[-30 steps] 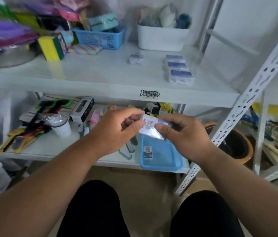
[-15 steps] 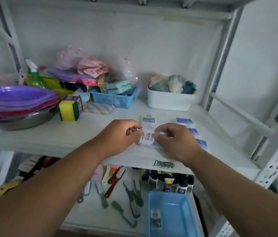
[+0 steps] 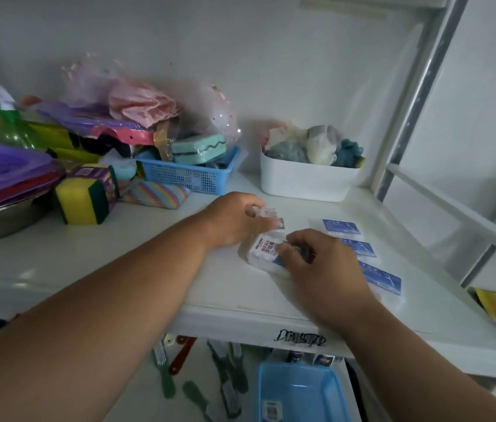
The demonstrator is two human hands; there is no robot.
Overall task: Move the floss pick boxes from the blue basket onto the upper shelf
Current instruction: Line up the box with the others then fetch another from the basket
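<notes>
A floss pick box (image 3: 266, 249) is held on the upper shelf (image 3: 137, 269) at frame centre, gripped by the left hand (image 3: 234, 222) and right hand (image 3: 323, 269). Three more boxes (image 3: 341, 226) lie just right. The blue basket (image 3: 301, 394) sits at the bottom.

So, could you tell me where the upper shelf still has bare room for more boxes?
Bare upper shelf lies left of the left hand, in front of the sponge. A smaller strip lies between the white tub and blue-labelled boxes. The back left is crowded.
</notes>
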